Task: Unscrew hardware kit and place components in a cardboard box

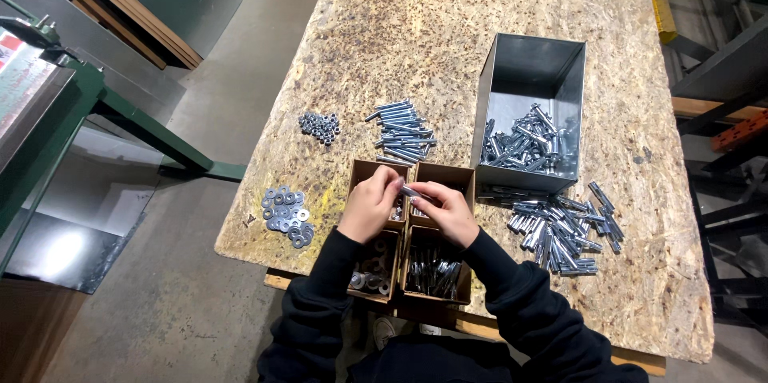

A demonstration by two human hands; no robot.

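Two hands, left (370, 204) and right (448, 208), each grip closed on one half-hidden bolt (411, 192).

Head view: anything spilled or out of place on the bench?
Nothing spilled. Nuts, washers, bolts and sleeve anchors lie in separate heaps. Only oddity: the cardboard boxes overhang the table edge.

Evenly and quite brightly lit from above, with soft short shadows beside the metal box (530, 111), small glare on the bolts (404, 133), slight wide-angle bending at edges, mostly sharp.
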